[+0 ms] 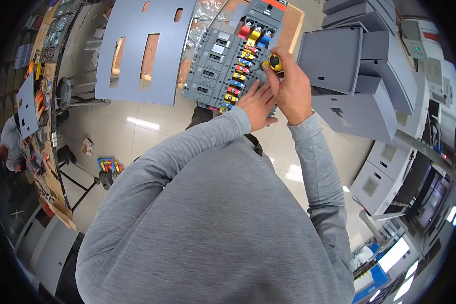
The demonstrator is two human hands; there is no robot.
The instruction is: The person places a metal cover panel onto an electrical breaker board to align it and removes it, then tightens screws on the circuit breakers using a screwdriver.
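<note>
Along the far left edge, a co-worker in a pale top (10, 138) bends at a cluttered wooden workbench (55, 193), beside an upright grey panel with small cutouts (29, 100). Right of that bench, on the tiled floor, sits a small dark unit with red, yellow and blue bars (110, 166).

Next comes a large grey sheet-metal panel (131, 61), pierced by rectangular openings through which wood shows. Just right of it, on a wooden table (293, 25), lies the circuit breaker assembly (222, 71): a column of grey moulded-case breakers with black switches, a larger breaker with an orange-red band (263, 15) at its far end, and a row of red, yellow and blue connector strips (240, 69) fixed with screws. A clear plastic bag (206, 10) lies near its far left corner.

The left hand (258, 105) is laid palm down at the near right part of the assembly, fingers extended towards the strips, pinching nothing. The right hand (291, 86), just beside it, pinches a yellow-and-black screwdriver (273, 62) between thumb and fingers over the assembly's right side; its tip is hidden.

Farther right, grey metal enclosures (329, 61) stand stacked, with a white cabinet (374, 177) nearer the viewer.
</note>
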